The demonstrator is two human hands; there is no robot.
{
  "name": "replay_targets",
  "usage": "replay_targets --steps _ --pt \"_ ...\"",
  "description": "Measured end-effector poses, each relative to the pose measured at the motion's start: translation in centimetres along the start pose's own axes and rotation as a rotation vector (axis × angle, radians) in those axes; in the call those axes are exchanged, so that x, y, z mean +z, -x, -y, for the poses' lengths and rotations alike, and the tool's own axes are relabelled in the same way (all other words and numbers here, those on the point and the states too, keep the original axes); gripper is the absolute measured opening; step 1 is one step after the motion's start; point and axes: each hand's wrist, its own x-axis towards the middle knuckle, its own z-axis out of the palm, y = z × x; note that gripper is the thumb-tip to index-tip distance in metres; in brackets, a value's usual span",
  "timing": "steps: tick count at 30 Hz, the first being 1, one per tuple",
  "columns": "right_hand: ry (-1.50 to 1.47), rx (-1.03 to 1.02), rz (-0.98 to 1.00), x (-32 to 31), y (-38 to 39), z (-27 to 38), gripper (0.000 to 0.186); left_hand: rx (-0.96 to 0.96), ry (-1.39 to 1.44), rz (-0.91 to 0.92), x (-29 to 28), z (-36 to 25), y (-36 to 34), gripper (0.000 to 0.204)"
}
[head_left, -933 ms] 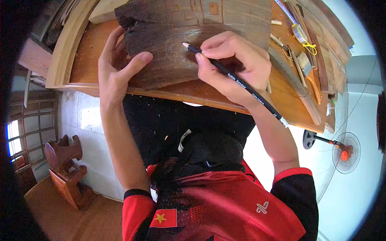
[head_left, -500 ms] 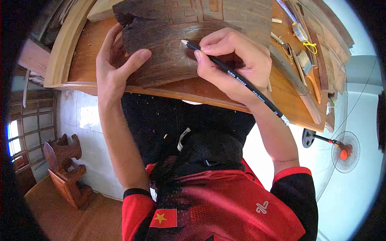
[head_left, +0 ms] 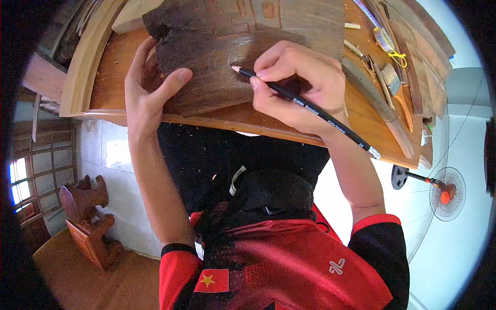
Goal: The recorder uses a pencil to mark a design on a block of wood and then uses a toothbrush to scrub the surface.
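A dark brown wooden board lies at the near edge of the workbench, with reddish carved lines towards its far side and faint white drawn lines in its middle. My right hand pinches a black pencil, its pale tip at the board's surface by the white lines and its other end slanting back over my wrist. My left hand holds the board by its left edge, thumb resting on top; the other fingers are partly hidden behind the rough, dark corner.
On the bench, a flat brush, a blue-and-yellow tool and several wooden strips lie to the right. A pale timber rail borders the left. Carved wooden furniture stands lower left; a fan is at right.
The pencil tip has moved down the board, towards me, with my right hand shifting slightly the same way. My left hand keeps its hold on the board's edge.
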Motion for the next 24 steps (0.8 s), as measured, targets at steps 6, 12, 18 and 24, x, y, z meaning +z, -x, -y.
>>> replay_targets --steps 6,12,18,24 --pt "-0.169 0.121 -0.244 0.4 -0.1 0.9 0.018 0.075 0.011 0.037 0.5 -1.1 -0.5 0.076" --pt "-0.265 0.273 -0.539 -2.8 -0.8 1.4 0.021 0.005 0.028 0.076 0.6 -1.3 -0.7 0.076" --pt "0.533 0.412 -0.347 -14.5 -0.7 2.5 0.017 0.110 0.044 0.070 1.2 -1.7 -0.3 0.096" --pt "1.070 0.740 0.052 -23.0 -0.2 -0.7 0.033 0.100 0.140 0.127 1.3 -2.4 -0.3 0.098"
